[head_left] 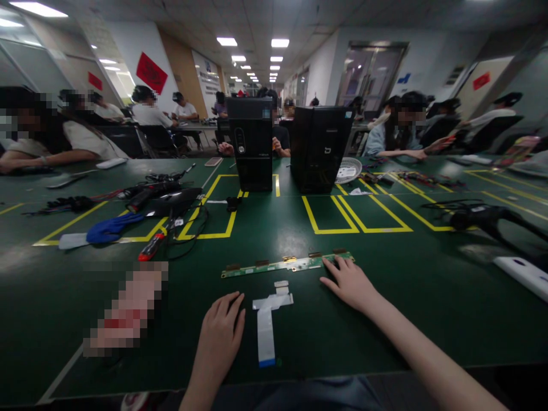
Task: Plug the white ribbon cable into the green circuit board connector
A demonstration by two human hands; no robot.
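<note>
A long, narrow green circuit board (308,264) lies across the table in front of me, with several brownish tabs along its far edge. My right hand (349,282) rests on its right end, fingers spread and touching the board without gripping it. Nearer to me is a white flat ribbon cable (265,331) with a blue end, bent into a T shape. Just left of this cable, my left hand (221,325) lies on the table with its fingers stretched out, holding nothing.
Two black computer towers (253,148) (319,151) stand at the back. To the left lie an orange-and-black tool (150,246), a blue glove-like item (112,228) and black cables (158,188). A white device (520,275) sits at right. Other people sit around the tables.
</note>
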